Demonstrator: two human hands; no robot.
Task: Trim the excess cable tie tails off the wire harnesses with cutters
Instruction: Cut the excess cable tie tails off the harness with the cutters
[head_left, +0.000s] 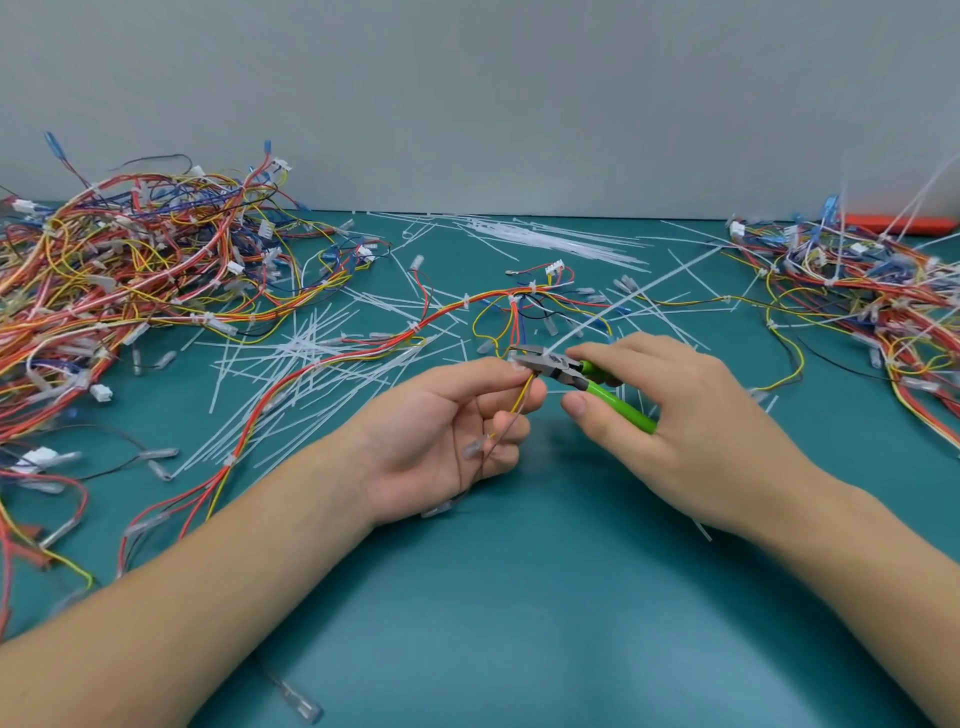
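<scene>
Two hands meet at desk centre; left hand (457, 421) pinches thin yellow-and-red harness wires (522, 397); right hand (670, 410) grips green-handled steel cutters (582, 375), their blades at nine o'clock touching a white cable tie tail (623, 299).

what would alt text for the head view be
A left hand pinches a wire harness while the right hand holds green-handled cutters at a white cable tie tail. Harness piles and cut tails litter the teal table.
</scene>
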